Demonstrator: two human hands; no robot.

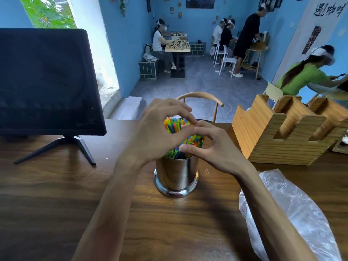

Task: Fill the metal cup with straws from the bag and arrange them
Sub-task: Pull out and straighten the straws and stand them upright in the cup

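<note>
Two hands, left hand and right hand, fingers cupping many straws in one metal cup.

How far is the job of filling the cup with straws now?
Filling looks done: the straws stand in the cup, and the bag lies limp beside it, seemingly empty. Arranging is in hand: the left hand and right hand circle the straw tops. What remains is evening the leaning bundle.

One cup, perhaps fifty straws
</note>
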